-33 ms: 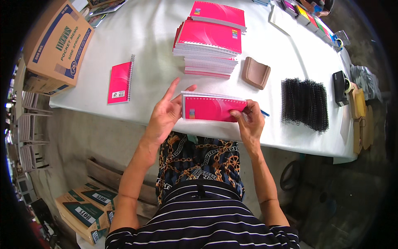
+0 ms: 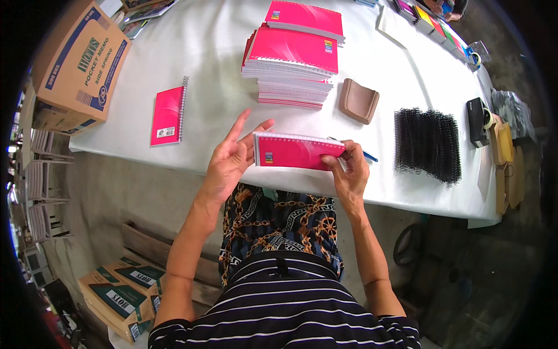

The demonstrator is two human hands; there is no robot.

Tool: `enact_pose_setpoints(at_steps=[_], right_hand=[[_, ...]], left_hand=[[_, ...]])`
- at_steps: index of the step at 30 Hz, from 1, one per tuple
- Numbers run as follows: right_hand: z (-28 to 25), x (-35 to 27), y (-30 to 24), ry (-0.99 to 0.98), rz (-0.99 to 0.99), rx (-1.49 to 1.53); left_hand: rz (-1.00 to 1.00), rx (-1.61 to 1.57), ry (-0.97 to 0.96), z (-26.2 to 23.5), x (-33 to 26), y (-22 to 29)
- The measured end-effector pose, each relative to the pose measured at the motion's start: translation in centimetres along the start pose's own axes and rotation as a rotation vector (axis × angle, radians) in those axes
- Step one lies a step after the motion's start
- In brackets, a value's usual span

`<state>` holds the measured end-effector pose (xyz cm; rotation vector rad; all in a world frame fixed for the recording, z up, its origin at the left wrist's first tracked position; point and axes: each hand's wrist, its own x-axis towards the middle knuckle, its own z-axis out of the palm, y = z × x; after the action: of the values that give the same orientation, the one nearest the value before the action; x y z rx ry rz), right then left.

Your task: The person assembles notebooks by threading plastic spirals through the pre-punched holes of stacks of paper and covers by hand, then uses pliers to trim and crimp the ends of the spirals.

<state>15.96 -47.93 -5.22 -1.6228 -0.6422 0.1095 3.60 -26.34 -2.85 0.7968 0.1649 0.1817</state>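
Observation:
In my right hand (image 2: 350,170) is the right end of a pink-covered memo pad (image 2: 290,152), thumb on the front cover. A row of punched holes runs along its top edge, with no coil through them. My left hand (image 2: 228,160) has its fingers spread at the pad's left end, fingertips beside its edge; whether they touch is unclear. A blue pen (image 2: 369,157) lies partly hidden behind my right hand. Beyond the pad stands a tall stack of pink punched pads (image 2: 296,52). Farther left lies a pink spiral-bound notebook (image 2: 167,116) with a black coil.
A brown curved block (image 2: 358,102) sits right of the stack. Black plastic spiral coils (image 2: 427,146) lie in a bundle farther right, near a tape dispenser (image 2: 478,123). A cardboard box (image 2: 81,64) stands at the left table edge. Another person's hand (image 2: 453,16) shows far right.
The pad in my right hand has tilted slightly, and its pages now show less behind the cover. My left hand has shifted a little, fingers still spread.

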Motion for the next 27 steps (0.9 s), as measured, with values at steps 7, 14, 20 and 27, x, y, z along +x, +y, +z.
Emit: enact_pose_setpoints(at_steps=[7, 14, 20, 27], right_hand=[[1.2, -0.4, -0.2, -0.227, 0.008, 0.155], [2.3, 0.1, 0.3, -0.253, 0.174, 0.078], [2.1, 0.2, 0.0, -0.299, 0.166, -0.036], [-10.7, 8.3, 1.1, -0.014, -0.027, -0.637]], left_hand=[[0.161, 0.747, -0.052, -0.7, -0.4, -1.5], [0.424, 1.150, 0.108, -0.5, -0.3, -3.2], [0.667, 1.962, -0.042, 6.8, 1.5, -0.7], [0.553, 2.048, -0.260, 6.5, 3.2, -1.6]])
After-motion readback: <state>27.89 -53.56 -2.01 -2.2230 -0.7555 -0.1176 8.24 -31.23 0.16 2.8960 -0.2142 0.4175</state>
